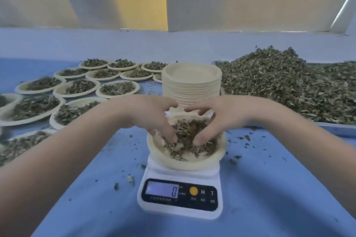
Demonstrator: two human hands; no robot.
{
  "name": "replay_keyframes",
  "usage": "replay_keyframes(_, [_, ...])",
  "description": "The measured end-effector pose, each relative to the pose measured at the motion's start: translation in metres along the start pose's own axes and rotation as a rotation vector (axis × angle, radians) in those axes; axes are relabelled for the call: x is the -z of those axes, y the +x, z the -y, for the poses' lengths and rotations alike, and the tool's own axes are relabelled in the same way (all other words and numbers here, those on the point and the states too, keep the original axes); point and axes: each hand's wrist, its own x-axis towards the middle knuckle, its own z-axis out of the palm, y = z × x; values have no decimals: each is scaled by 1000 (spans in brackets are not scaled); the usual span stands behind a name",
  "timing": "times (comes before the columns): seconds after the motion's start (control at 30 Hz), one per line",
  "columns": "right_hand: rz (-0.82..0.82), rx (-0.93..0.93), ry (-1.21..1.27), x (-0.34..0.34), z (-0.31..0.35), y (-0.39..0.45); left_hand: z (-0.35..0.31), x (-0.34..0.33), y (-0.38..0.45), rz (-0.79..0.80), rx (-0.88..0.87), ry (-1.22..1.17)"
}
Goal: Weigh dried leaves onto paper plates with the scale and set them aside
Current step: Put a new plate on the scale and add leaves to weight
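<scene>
We have both hands over plate (154, 152) on scale (180, 196). Left hand (152, 115) and right hand (215, 119) spread, fingers loosely bent, tips resting in leaf heap (187, 140); nothing gripped. Display (161, 189) reads 0, likely unsettled. We judge: lift hands clear before trusting reading. Add small pinches from bulk pile (289, 86) on right. Keep leaves inside rim. Filled plates (75, 88) wait left; plate stack (191, 82) behind.

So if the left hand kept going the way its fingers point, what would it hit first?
Its fingers point down and inward into the leaves on the plate, so probably more leaves, then the plate. The right hand is close, though depth is unclear.
</scene>
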Motion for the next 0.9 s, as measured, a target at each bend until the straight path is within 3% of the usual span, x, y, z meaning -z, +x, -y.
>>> replay_keyframes(0.3, [-220, 17, 161, -1, -2, -6, 15, 0, -5, -292, -146, -233])
replay_keyframes(0.47, [-433, 72, 240, -12, 0, -4, 18, -10, 7, -453, -209, -304])
replay_keyframes(0.7, [-612, 162, 278, -28, 8, 10, 10, -22, 12, -490, -349, -417])
replay_keyframes(0.9, [-632, 210, 376, -30, 2, 6, 9, -24, 16, -524, -392, -460])
